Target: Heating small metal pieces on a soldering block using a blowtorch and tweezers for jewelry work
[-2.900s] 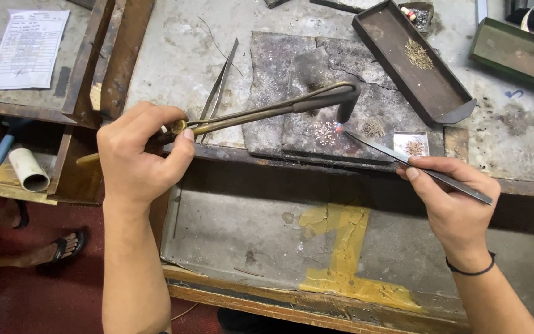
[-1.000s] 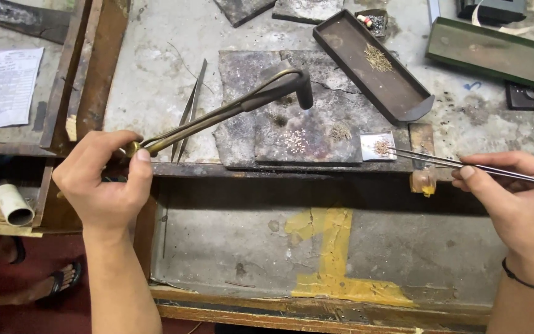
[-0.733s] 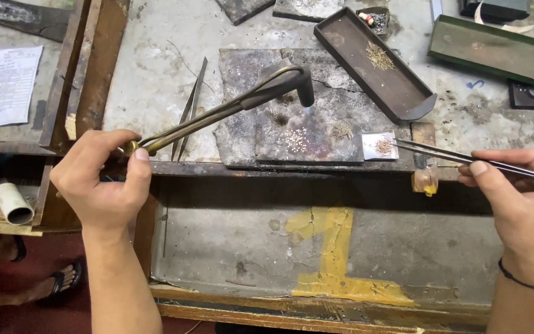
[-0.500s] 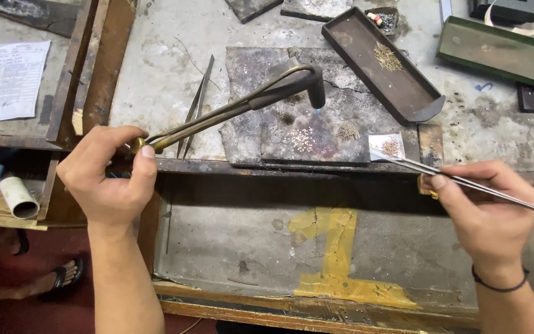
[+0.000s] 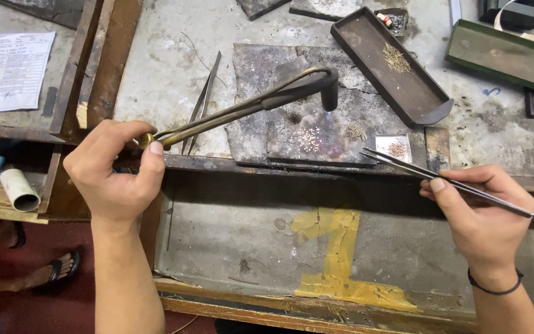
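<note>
My left hand point(image 5: 114, 173) grips the brass end of a long torch point(image 5: 248, 106), whose bent dark nozzle points down at a grey scorched slab point(image 5: 307, 117). A small glittering round filigree piece point(image 5: 309, 140) lies on the slab just below the nozzle. My right hand point(image 5: 480, 210) holds long steel tweezers point(image 5: 431, 174) like a pen; their tips hover at the slab's right front edge, next to a small white dish point(image 5: 395, 147) of golden bits. A tiny fuzzy wire clump point(image 5: 355, 131) sits on the slab near the tips.
A dark oblong tray point(image 5: 366, 46) with fine wire scraps lies behind the slab. Spare tweezers point(image 5: 204, 99) rest left of the slab. A green box point(image 5: 502, 52) sits at the far right, a paper sheet point(image 5: 16, 71) at far left. A sandalled foot point(image 5: 54, 272) shows below.
My right hand drew back right, then brought the tweezers back toward the slab's right edge. The torch nozzle stayed over the slab. The view shifted slightly.
</note>
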